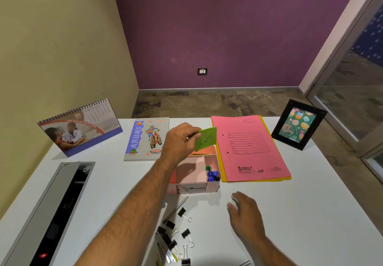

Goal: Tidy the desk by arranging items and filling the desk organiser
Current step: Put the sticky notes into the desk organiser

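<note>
Pinching green sticky pad (205, 138) in my left hand (179, 141), above pink organiser (193, 174); pad tilted, long axis running up-right. Right hand (245, 214) relaxed, fingers loose, over desk (310, 203).

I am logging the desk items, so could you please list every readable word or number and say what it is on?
"ARUN'S", "NEW", "65": notebook.
"Krishna": pink file folder; its form lines are too small.
"JUN", "HAVE REGULAR HEALTH CHECKS": desk calendar; dates are too small.
"...ppy ...thday", partly visible: picture frame.
Green sticky note pinched by the left hand: writing blurred.
</note>
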Demonstrator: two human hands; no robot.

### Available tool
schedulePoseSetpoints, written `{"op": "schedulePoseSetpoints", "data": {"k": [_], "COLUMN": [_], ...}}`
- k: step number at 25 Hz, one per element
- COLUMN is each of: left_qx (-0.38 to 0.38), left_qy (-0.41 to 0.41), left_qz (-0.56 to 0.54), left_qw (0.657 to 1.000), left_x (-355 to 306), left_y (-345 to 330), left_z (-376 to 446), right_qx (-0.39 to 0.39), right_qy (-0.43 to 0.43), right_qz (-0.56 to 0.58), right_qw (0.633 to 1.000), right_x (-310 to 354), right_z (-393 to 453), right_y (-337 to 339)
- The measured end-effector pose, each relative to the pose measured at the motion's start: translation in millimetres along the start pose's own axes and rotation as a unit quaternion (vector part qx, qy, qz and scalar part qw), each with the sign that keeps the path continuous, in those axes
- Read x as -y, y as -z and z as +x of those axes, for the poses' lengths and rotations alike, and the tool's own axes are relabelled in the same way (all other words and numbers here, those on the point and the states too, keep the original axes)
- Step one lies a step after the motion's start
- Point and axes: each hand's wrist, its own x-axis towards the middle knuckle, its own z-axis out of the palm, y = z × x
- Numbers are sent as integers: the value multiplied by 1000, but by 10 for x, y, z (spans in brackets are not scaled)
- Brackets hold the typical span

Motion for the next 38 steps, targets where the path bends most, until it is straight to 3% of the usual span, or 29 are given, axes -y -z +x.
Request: {"op": "schedulePoseSetpoints", "data": {"k": [2,4,11,20,28,38], "left_qx": [14,44,158,136,62,161], "left_qy": [10,29,113,91,79,161], "left_qz": [42,67,40,32,57,122], "left_qw": [999,996,980,986,993,966], "left_x": [34,79,96,-19,33,89], "left_y": [10,1,-144,-203,-243,-317], "left_z": [-15,-47,-190,-167,-207,-275], "right_qx": [45,75,88,47,44,51], "right_qy": [42,40,36,40,41,55], "right_qz": [-151,-210,-242,-254,-250,-253], "right_qw": [987,974,966,965,967,964], "right_x": [-215,-300,-333,-389,-406,-463], "right_z": [-155,-224,-208,-197,-199,-222], "right_y": [-184,-288,-346,-408,-437,-486]}}
